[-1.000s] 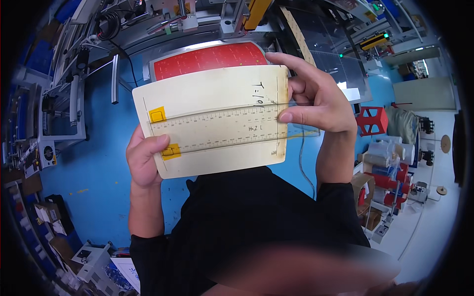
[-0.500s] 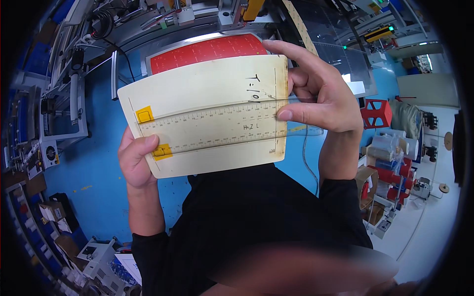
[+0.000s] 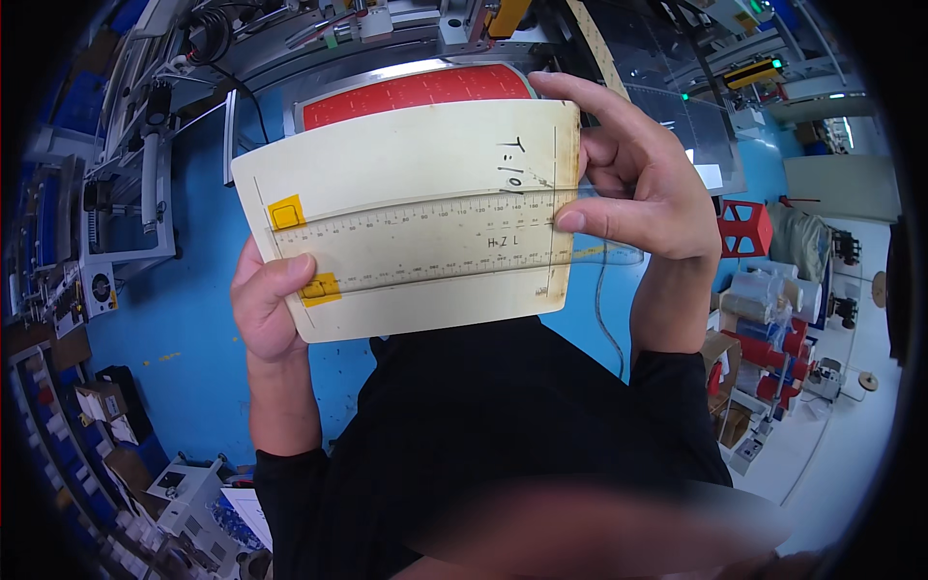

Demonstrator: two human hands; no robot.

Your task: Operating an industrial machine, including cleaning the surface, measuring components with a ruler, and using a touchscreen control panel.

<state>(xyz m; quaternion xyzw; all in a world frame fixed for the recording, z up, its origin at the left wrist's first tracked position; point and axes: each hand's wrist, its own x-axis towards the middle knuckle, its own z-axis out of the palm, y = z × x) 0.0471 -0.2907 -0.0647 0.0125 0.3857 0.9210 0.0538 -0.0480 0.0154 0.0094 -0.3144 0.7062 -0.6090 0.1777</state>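
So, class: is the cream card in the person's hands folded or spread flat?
Spread flat. The cream card shows one unbroken face, left hand and right hand gripping opposite ends, a clear ruler across it.

Both arms rise from the lower edge in black sleeves pushed back to bare forearms, hands lifted in front of the chest. The left hand point(image 3: 266, 304) grips from behind at lower left, its thumb pressed flat across the front. The right hand point(image 3: 643, 198) sits higher at upper right, fingers point(image 3: 580, 97) curled over the top edge, thumb pinching inward from the side, wrist bent slightly back.
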